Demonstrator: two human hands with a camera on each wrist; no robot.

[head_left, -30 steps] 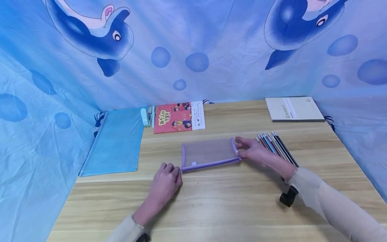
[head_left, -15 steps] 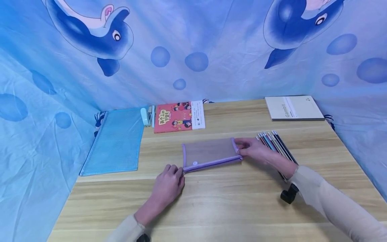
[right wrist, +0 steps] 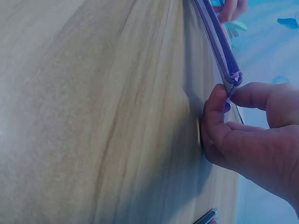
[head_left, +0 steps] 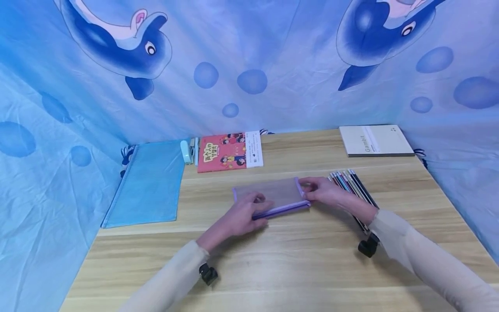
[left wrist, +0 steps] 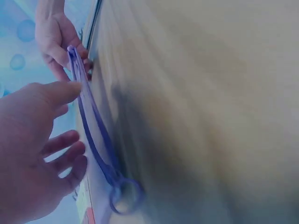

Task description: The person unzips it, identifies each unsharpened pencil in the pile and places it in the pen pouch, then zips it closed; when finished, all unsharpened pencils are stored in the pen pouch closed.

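Observation:
A see-through pencil pouch with purple trim [head_left: 282, 188] lies across the middle of the wooden table. My right hand [head_left: 325, 190] pinches its right end between thumb and fingers, plain in the right wrist view. Over the front left part of the pouch is my left hand [head_left: 243, 214], its fingers above the front edge and its thumb before it. In the left wrist view the purple edge strips [left wrist: 96, 123] stand slightly apart, with a purple ring loop [left wrist: 126, 196] at the near end. There the left thumb is at the strips and the other fingers are loosely bent.
Several pencils [head_left: 356, 186] lie partly under my right forearm. A blue mesh folder [head_left: 144, 186] lies at the left. Behind stand a light-blue stapler [head_left: 186, 151], a red booklet [head_left: 222, 154] and a white notebook [head_left: 376, 141]. A blue dolphin-print curtain [head_left: 288, 99] surrounds the table.
My left hand has let go of the pouch's front left corner and moved right along the front edge, its fingers spreading. My right hand stays on the right end.

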